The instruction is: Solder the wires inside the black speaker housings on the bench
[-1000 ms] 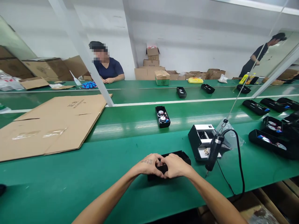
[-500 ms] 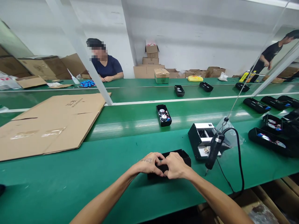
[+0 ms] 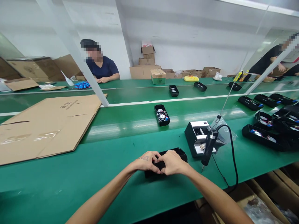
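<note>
Lying lengthwise left-to-right, the black case (image 3: 181,153) sits under your left hand (image 3: 149,161) and right hand (image 3: 172,162), fingers curled, any pinch hidden.

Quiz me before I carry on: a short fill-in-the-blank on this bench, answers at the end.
1. The left hand and right hand are on a case coloured ____.
2. The hanging screwdriver has its tip pointing ____.
3. The flat cardboard lies toward the picture's ____ side.
4. The nearest case beyond the hands shows ____ round parts.

Missing words: black; down; left; two.
</note>
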Action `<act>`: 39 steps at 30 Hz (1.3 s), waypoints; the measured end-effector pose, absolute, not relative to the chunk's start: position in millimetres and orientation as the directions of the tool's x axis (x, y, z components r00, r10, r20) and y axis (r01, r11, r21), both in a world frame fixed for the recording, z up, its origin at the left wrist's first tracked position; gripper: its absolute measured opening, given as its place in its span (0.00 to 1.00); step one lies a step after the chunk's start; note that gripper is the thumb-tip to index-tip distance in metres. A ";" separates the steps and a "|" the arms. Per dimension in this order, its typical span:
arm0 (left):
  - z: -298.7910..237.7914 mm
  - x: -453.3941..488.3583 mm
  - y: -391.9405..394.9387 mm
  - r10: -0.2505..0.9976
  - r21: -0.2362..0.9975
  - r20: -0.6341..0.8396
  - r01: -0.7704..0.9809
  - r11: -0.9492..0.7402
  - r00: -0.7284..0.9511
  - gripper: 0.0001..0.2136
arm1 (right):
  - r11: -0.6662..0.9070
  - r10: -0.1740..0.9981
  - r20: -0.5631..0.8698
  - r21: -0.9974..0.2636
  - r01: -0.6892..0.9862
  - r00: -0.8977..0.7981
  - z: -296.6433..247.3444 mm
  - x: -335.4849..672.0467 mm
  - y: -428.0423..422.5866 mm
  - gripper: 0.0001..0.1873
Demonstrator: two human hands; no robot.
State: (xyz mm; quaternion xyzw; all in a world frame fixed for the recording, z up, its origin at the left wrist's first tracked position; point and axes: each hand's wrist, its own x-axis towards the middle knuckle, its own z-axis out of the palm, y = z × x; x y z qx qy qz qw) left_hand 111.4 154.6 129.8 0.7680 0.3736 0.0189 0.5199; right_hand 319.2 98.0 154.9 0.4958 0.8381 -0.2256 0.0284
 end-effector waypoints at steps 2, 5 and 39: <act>130.5 112.0 162.3 0.582 0.814 -0.379 0.558 -0.160 0.719 0.27 | 0.381 0.824 -0.290 -0.355 0.854 -0.488 159.1 318.0 108.2 0.22; 130.4 113.0 172.1 0.559 0.820 -0.396 0.554 -0.141 0.729 0.27 | 0.354 0.824 -0.313 -0.365 0.861 -0.472 161.4 316.5 121.6 0.25; 52.0 97.5 67.2 0.492 0.243 0.431 0.427 -0.871 0.757 0.19 | 0.132 0.691 0.234 -0.971 0.199 0.684 94.0 467.0 27.6 0.25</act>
